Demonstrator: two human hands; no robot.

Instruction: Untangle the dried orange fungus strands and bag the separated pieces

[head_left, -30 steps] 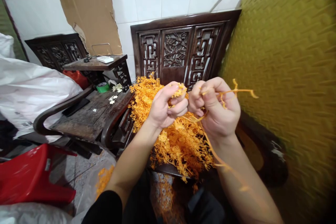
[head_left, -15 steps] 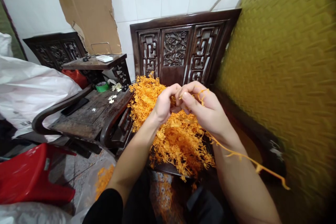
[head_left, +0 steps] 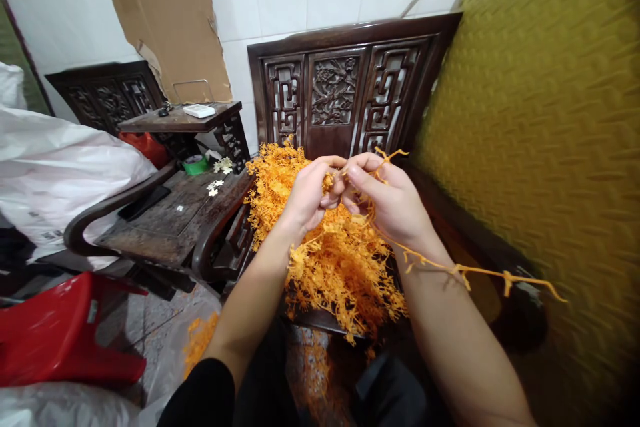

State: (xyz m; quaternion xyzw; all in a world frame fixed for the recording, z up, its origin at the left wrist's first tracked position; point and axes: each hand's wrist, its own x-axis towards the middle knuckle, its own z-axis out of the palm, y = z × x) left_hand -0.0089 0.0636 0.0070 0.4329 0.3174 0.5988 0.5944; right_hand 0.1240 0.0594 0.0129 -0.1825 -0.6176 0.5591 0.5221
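Note:
My left hand [head_left: 311, 195] and my right hand [head_left: 393, 197] meet with fingertips nearly touching. They are above a large heap of orange plastic flower-like pieces [head_left: 345, 273] on a dark wooden seat. My right hand pinches a thin, knobby orange stem [head_left: 480, 269], whose long bare end trails over the right forearm while short twigs poke up past the knuckles. Between the curled fingers of my left hand shows a small orange cluster [head_left: 329, 181], partly hidden. A sprig with several flower tips [head_left: 300, 259] hangs under the left wrist.
Behind the heap rises a carved chair back [head_left: 333, 90]. A yellow textured mat [head_left: 540, 147] stands at right. To the left are a wooden armchair [head_left: 165, 223] with green tape [head_left: 195, 165], a red stool [head_left: 75, 330], white bags [head_left: 65, 173] and a clear bag with orange bits [head_left: 200, 340].
The stem's trailing end has swung up and further right. Its twigs stick up higher over my right hand. A flower-tipped sprig now shows under my left wrist.

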